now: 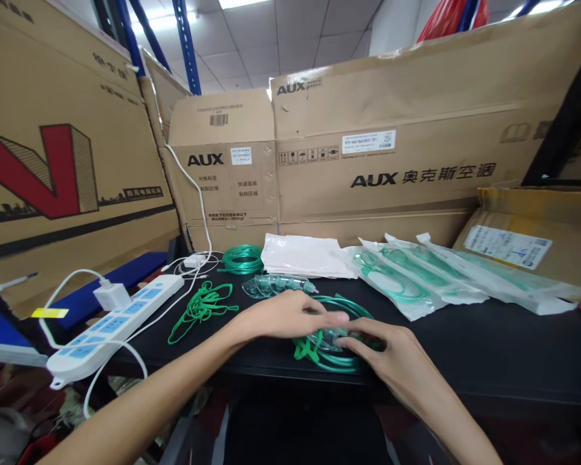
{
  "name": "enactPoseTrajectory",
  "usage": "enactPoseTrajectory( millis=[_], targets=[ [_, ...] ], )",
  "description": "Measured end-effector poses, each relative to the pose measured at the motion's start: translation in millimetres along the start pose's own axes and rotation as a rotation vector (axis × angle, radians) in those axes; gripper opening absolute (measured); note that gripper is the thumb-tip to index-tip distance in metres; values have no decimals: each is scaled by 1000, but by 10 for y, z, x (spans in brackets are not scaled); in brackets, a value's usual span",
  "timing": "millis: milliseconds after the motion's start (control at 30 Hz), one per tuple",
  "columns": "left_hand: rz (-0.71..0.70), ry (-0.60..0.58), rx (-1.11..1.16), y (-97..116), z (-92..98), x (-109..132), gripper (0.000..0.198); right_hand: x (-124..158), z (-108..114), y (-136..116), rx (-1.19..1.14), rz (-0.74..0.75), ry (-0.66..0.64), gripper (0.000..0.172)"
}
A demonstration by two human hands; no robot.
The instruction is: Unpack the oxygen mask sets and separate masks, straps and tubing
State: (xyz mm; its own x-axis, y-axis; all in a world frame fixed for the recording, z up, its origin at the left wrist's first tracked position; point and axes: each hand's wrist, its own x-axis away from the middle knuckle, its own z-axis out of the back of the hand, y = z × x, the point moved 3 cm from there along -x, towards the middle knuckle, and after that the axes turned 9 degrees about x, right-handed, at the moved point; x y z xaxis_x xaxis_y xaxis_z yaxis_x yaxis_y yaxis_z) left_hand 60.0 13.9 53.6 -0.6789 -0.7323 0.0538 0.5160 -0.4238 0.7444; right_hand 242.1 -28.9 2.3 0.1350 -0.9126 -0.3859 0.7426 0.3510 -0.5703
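So, the clear plastic piece [330, 338] sits right between the hands, on the green tubing coil [341, 363] near the front edge of the black table [479, 349]. Left hand [288, 315] comes over its far-left side, palm down, fingers partly curled; can't tell whether it grips, contact is hidden. Right hand [387, 339] is at its right end, thumb and forefinger nearly together, looks like a pinch on it. Neither hand clearly nearer. Piece's long axis unreadable, fingers cover too much. Green strap [307, 349] lies just left of it, below the left hand.
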Motion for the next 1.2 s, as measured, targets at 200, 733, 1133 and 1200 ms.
enactPoseTrajectory(
  millis=[200,733,1133,1200],
  targets=[
    [85,-62,-33,-77,-76,-108,44,-5,-29,47,-44,-34,-18,19],
    [-16,-7,-55,-103,-88,9,34,-5,0,-1,-124,-7,-142,23],
    [-364,187,-463,-80,-207,214,23,-18,-38,-63,28,119,-172,28],
    [-341,200,-468,-96,-216,221,24,-31,-42,-97,42,131,-169,29]
  ],
)
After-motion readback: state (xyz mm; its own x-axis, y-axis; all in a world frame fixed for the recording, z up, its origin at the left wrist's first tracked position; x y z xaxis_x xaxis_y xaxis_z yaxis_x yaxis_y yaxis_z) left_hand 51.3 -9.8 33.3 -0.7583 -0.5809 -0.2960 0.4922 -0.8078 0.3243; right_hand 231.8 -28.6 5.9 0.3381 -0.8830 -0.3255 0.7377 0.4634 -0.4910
